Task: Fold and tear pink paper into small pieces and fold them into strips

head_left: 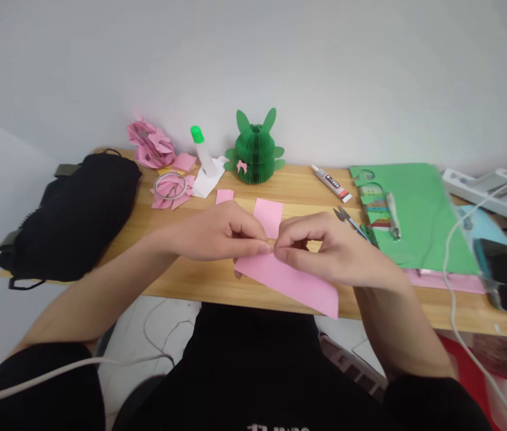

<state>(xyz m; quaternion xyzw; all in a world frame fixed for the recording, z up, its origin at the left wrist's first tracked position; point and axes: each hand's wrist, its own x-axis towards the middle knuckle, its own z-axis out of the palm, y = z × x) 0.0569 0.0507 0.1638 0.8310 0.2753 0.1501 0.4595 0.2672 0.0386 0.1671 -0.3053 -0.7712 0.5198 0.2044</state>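
Both my hands meet over the front middle of the table, pinching the upper edge of a pink paper sheet (295,284). My left hand (221,232) is closed, thumb against fingers, at the sheet's left part. Close beside it, my right hand (325,246) pinches the same edge with thumb and index finger. The sheet slants down to the right toward the table's front edge. Just behind the fingertips lies another pink paper piece (268,214), and a small pink square (225,196) is to its left. The exact fold at the fingertips is hidden.
A green honeycomb paper figure (255,154) stands by the wall, with a glue stick (203,152) and pink scraps (151,143) to its left. Rightward are a glue tube (331,183), thread snips (352,222), green paper (424,215), a phone (504,275) and a cable. A black bag (73,215) lies left.
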